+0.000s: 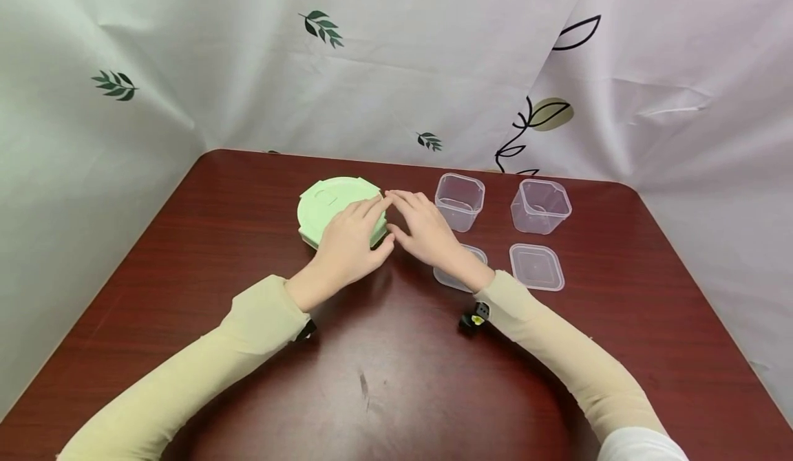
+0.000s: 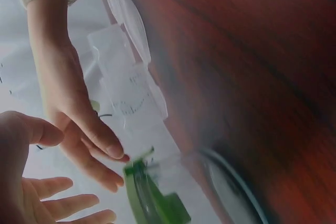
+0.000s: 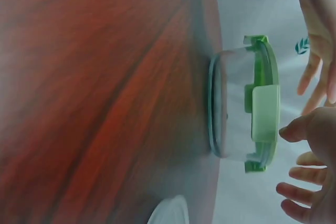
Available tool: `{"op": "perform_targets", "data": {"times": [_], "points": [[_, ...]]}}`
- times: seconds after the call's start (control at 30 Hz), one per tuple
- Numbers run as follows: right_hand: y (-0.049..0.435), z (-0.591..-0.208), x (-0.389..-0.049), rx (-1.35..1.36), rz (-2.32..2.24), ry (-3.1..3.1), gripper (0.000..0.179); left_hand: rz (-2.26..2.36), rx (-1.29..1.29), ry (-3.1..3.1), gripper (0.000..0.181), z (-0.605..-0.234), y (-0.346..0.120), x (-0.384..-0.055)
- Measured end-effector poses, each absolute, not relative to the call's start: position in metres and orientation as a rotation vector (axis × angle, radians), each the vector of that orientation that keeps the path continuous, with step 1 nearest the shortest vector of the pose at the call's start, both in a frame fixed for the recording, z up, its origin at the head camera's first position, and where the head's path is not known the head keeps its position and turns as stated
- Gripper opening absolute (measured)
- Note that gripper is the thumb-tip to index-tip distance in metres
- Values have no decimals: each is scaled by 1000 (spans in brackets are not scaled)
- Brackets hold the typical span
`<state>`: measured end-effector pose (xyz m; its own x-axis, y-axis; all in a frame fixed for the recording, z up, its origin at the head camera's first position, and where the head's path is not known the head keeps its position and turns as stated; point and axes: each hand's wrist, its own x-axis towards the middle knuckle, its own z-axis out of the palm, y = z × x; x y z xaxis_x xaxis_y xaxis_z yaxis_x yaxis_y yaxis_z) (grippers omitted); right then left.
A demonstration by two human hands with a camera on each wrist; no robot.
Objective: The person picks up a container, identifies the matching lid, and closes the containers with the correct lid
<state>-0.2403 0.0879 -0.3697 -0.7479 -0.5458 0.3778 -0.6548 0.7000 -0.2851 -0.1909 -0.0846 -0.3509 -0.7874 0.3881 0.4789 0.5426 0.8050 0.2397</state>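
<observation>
A round glass food container (image 3: 239,114) with a light green clip-on lid (image 1: 331,203) stands left of centre on the table. Over the lid's right part reaches my left hand (image 1: 350,241), its fingers extended and the thumb apart. Just off the container's right edge is my right hand (image 1: 427,230), fingers stretched toward the left fingertips. In the right wrist view, the right thumb (image 3: 296,129) comes close to a side clip (image 3: 265,114) of the lid. Neither hand grips anything.
Two clear plastic tubs (image 1: 460,203) (image 1: 540,206) stand open at the back right. Before them lie two clear lids (image 1: 461,268) (image 1: 536,267), one partly hidden under the right wrist. A patterned white curtain (image 1: 384,69) hangs behind the dark red table (image 1: 372,378).
</observation>
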Motion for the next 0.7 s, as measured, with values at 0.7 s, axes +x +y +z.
{"op": "perform_targets", "data": {"times": [0.7], "points": [[178, -376, -238, 703, 698, -2498, 61, -372, -688, -2711, 62, -354, -20, -215]]}}
